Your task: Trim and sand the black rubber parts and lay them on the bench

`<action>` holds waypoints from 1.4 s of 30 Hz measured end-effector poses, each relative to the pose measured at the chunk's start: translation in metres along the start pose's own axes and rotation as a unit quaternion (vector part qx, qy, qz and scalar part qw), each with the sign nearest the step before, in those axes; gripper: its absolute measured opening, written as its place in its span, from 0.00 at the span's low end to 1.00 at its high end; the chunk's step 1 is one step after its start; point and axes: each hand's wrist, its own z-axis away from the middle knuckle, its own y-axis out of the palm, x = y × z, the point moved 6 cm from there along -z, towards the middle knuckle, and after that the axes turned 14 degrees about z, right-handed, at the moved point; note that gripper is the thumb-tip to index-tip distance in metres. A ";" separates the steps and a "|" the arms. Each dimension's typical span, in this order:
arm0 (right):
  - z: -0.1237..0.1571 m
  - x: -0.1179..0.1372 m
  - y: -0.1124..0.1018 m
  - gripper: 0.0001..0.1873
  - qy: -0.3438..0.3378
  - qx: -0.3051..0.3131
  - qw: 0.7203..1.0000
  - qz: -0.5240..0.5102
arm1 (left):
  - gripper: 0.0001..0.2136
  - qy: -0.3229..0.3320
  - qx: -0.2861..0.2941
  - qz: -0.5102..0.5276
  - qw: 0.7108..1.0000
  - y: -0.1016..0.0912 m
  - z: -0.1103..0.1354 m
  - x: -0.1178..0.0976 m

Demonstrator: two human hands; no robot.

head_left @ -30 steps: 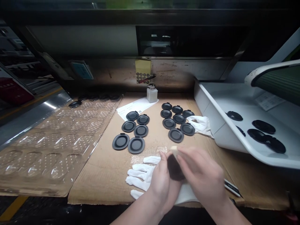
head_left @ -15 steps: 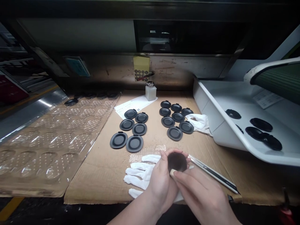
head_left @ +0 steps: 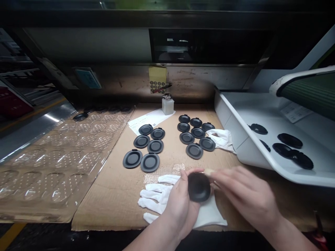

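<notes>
My left hand (head_left: 180, 205) is closed around the edge of a black oval lid (head_left: 199, 187), its smooth dished side facing up. Between the fingertips of my right hand (head_left: 248, 195) is a small pale block (head_left: 208, 172), held at the lid's upper right edge; motion blurs it, so I cannot tell whether it touches. Beneath my hands lies a white glove (head_left: 157, 195) on the cardboard (head_left: 110, 195). Beyond them, several similar black lids (head_left: 150, 162) rest in a left group, and more lids (head_left: 194, 151) in a right group.
A clear blister tray (head_left: 60, 157) covers the left side, with a few black parts along its far end. At right stands a white bin (head_left: 246, 146) holding several black parts. A pump bottle (head_left: 168, 104), paper sheet (head_left: 138, 122) and second white glove (head_left: 222, 139) lie farther back.
My right hand has moved right and up from the lid's lower edge with the pale block, uncovering more of the lid. The box-cutter-like tool seen earlier at right is hidden behind it.
</notes>
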 end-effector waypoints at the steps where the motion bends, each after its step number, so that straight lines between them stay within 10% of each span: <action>1: 0.006 -0.011 -0.003 0.22 0.044 -0.008 0.999 -0.003 | 0.22 -0.004 -0.003 0.006 1.000 0.000 0.000 0.000; 9: 0.046 -0.043 0.009 0.14 0.132 0.053 0.960 0.241 | 0.25 -0.023 0.010 0.014 1.000 0.003 0.000 0.001; 15: 0.019 -0.003 0.036 0.26 0.155 0.118 0.980 0.029 | 0.21 0.004 0.039 -0.011 0.999 0.008 0.003 -0.001; 21: 0.007 0.006 0.061 0.16 0.252 0.268 0.906 -0.209 | 0.22 0.017 0.038 -0.005 0.999 0.006 0.000 -0.002; 33: 0.029 -0.030 0.007 0.11 0.211 0.061 0.973 0.066 | 0.17 -0.004 -0.021 0.026 0.999 0.001 0.001 -0.002; 42: 0.039 -0.018 0.033 0.13 0.083 0.118 0.969 0.202 | 0.19 -0.006 -0.005 0.040 0.999 0.001 0.002 -0.002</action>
